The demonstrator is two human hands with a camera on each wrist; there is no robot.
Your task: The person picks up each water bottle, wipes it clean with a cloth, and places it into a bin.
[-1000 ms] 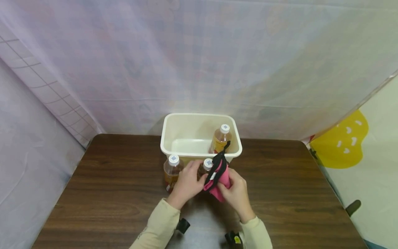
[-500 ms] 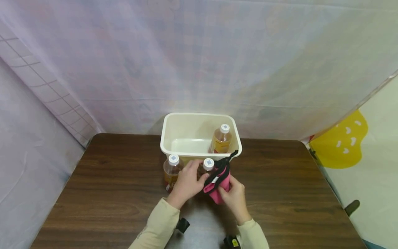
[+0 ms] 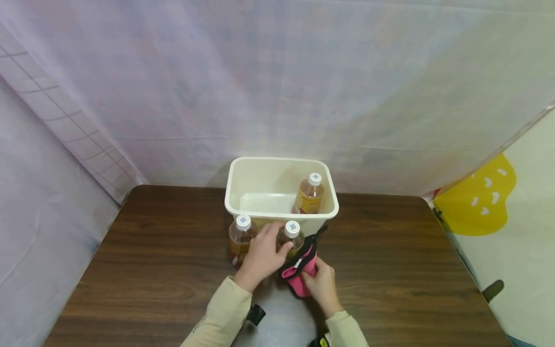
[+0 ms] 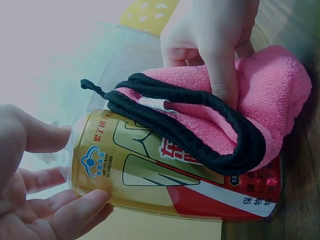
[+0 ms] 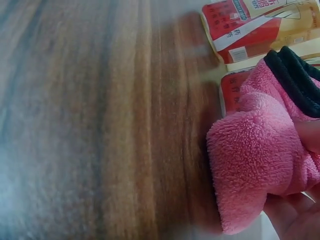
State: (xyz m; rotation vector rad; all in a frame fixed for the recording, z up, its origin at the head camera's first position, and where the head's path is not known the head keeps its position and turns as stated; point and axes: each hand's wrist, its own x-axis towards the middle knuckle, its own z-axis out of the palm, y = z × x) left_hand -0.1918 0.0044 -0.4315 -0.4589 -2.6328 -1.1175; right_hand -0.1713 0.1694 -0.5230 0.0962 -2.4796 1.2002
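My left hand (image 3: 263, 253) grips the upper part of a clear bottle (image 3: 293, 236) with a white cap, its thumb and fingers round the shoulder. The bottle's gold and red label (image 4: 150, 160) shows in the left wrist view. In my right hand (image 3: 322, 285) is a folded pink cloth (image 3: 303, 279) with black edging and a small white tag, pinched between thumb and fingers. The cloth lies against the side of the bottle's label and covers part of it. Left of my left hand, a second capped bottle (image 3: 241, 243) stands upright.
A cream plastic bin (image 3: 260, 212) stands behind the bottles at the back of the brown wooden table (image 3: 165, 270). A third bottle (image 3: 310, 195) stands inside it on the right. A pale curtain (image 3: 277, 86) hangs behind the table.
My right hand has moved the cloth down along the bottle, toward the front of the table, uncovering more of the cap and shoulder. My left hand has stayed on the bottle.
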